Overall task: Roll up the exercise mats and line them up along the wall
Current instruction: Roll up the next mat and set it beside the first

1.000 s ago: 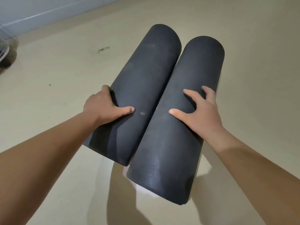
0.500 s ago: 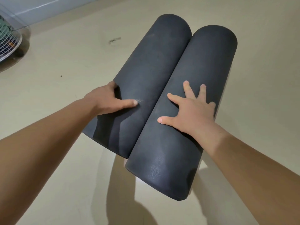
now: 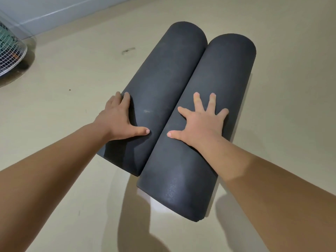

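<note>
Centrally, two dark rolled mats lie side by side on the floor, long sides touching, both slanting from lower centre of the frame up toward the upper right. The left mat starts higher in the frame; the right mat has its near end lowest, with layered edges showing at the bottom corner. The left hand rests on the left mat's outer side, fingers laid over the curve, thumb stretched across the top, not clamped. The right hand lies flat on top of the right mat, fingers spread wide, thumb pointing toward the seam. Bare forearms enter from both lower corners. Arm shadows fall on the floor below the rolls. A dark mark sits on the floor left of the mats. The wall runs across the upper left, well apart from the mats. A wire fan guard is at the left edge, cut off.
</note>
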`<state>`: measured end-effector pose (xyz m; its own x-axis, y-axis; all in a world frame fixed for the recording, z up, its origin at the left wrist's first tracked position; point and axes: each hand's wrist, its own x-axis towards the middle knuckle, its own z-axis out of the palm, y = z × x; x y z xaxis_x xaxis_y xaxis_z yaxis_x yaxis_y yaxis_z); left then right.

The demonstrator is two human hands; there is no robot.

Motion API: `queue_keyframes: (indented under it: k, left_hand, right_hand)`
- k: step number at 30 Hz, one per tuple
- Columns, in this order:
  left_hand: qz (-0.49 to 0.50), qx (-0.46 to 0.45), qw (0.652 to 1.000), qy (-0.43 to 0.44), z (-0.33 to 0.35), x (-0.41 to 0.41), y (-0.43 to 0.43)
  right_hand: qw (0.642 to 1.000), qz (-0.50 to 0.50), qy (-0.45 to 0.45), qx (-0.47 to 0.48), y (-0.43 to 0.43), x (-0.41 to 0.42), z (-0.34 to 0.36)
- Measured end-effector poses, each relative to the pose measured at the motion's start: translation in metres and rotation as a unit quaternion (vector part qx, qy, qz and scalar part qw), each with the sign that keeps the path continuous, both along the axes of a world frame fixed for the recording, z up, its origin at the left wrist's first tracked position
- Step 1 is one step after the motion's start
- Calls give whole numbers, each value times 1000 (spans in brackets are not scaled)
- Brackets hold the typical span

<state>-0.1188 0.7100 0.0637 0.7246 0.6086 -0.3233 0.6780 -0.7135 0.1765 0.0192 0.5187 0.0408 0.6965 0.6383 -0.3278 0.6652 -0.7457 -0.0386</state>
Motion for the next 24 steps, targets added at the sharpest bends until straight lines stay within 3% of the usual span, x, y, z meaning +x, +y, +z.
queue_keyframes:
  k: [4,7,9,12,14,17,21,24]
  left_hand:
    - [-41,35,998,-34,4,-6,-12]
    - [-68,69,994,-53,7,-5,-15]
    - [-78,87,991,-65,5,-3,-15]
    - [-82,75,992,-52,0,3,-25]
    - [-78,69,994,-14,-6,9,-31]
    - [-49,77,995,29,-9,13,-24]
    - [-6,87,993,79,-5,9,-2]
    - [9,47,996,72,-3,5,18]
  right_hand:
    - [991,-44,5,123,-9,-3,3]
    - [948,-88,-15,307,-37,-2,0]
    - [924,-125,-12,360,-59,3,-5]
    - [914,-188,90,348,-85,7,-12]
    - [929,-165,133,302,-97,9,-13]
    - [965,-74,117,222,-95,12,-10]
    - [948,-67,45,308,-80,8,-10]
    - [964,-28,42,262,-63,1,-8]
